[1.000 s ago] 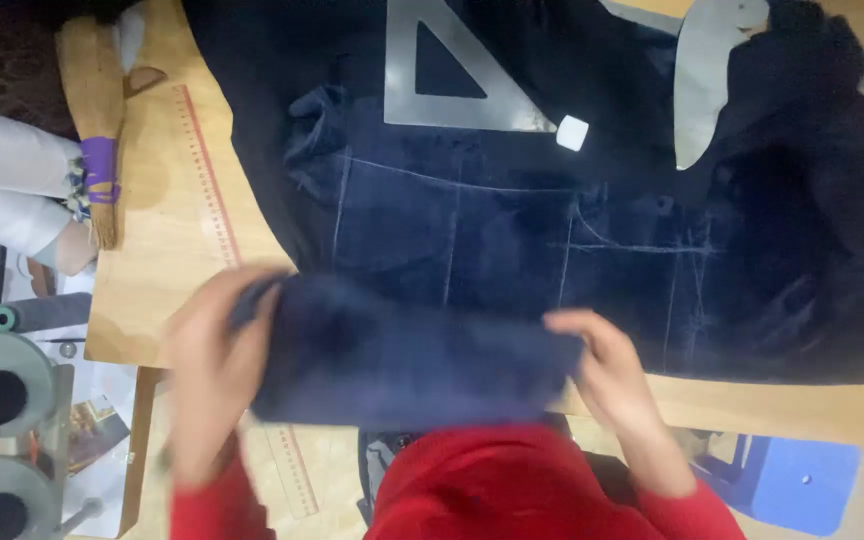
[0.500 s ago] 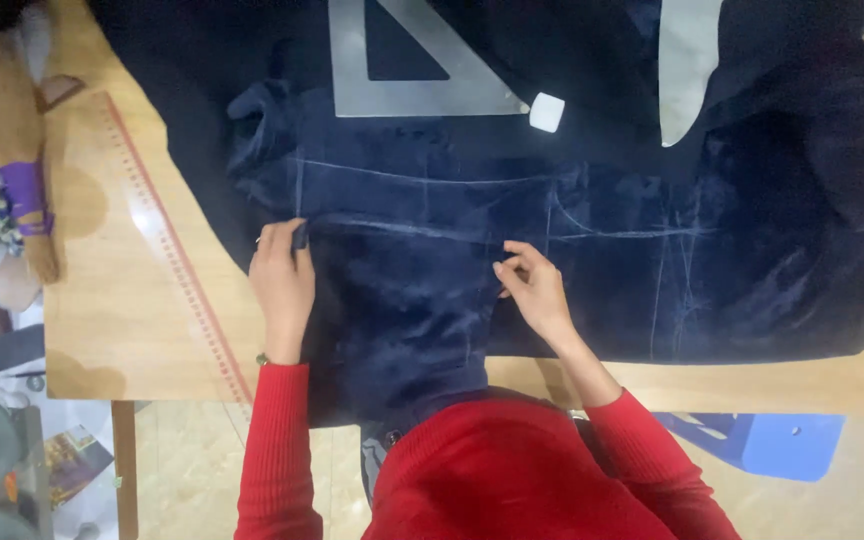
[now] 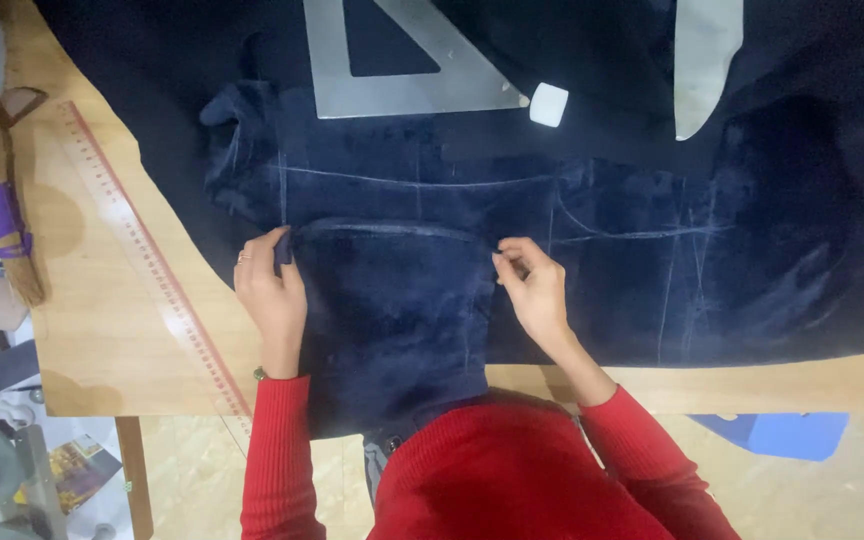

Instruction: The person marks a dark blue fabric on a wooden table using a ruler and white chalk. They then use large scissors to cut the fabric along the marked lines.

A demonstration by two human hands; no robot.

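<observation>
left hand point(image 3: 270, 290) pinches the upper left corner of a small navy velvet piece point(image 3: 392, 310); right hand point(image 3: 532, 290) pinches its upper right corner. it lies flat on chalk-marked navy velvet cloth point(image 3: 652, 250) spread over the worktop point(image 3: 102, 340), below a metal triangle ruler point(image 3: 402, 70).

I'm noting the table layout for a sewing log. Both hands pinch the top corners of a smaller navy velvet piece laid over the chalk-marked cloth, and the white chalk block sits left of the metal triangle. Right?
Not quite. In the head view the white chalk block lies at the right corner of the metal triangle, not its left. The rest holds: left hand and right hand pinch the smaller navy velvet piece over the chalk-marked cloth.
</observation>
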